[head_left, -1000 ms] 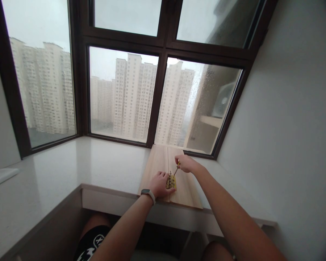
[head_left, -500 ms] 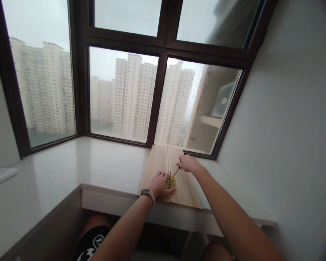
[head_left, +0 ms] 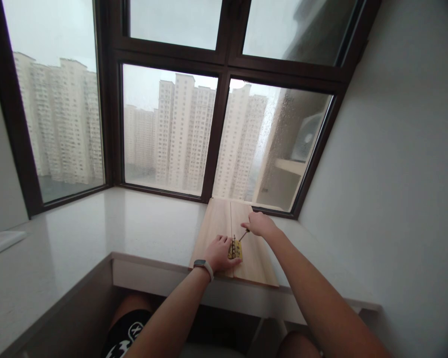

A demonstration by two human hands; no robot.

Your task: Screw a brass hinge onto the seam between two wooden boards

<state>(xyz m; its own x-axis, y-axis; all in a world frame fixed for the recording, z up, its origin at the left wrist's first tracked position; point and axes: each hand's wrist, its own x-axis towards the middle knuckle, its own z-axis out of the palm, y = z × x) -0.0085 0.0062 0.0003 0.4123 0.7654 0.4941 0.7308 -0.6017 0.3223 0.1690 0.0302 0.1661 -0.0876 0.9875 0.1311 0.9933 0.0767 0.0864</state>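
Note:
A brass-coloured hinge [head_left: 238, 249] lies along the seam between two pale wooden boards [head_left: 214, 223], [head_left: 260, 258]. My left hand [head_left: 220, 252], with a watch on the wrist, grips the hinge from the left, thumb at its near edge and fingers at its far side, partly hiding it. Closed around the handle of a slim screwdriver [head_left: 244, 235] is my right hand [head_left: 260, 223], just beyond the hinge to the right. The screwdriver slants down to the left, its tip at the hinge's right leaf. Whether a screw sits under the tip is too small to tell.
The boards rest on a white windowsill counter [head_left: 153, 223] and reach its front edge. Dark-framed windows [head_left: 220, 124] rise behind, with a white wall [head_left: 395, 174] to the right. A flat white object [head_left: 3, 242] lies at the far left.
My right hand has turned and shifted very slightly around the screwdriver handle. My left hand, the hinge and the boards stay in place.

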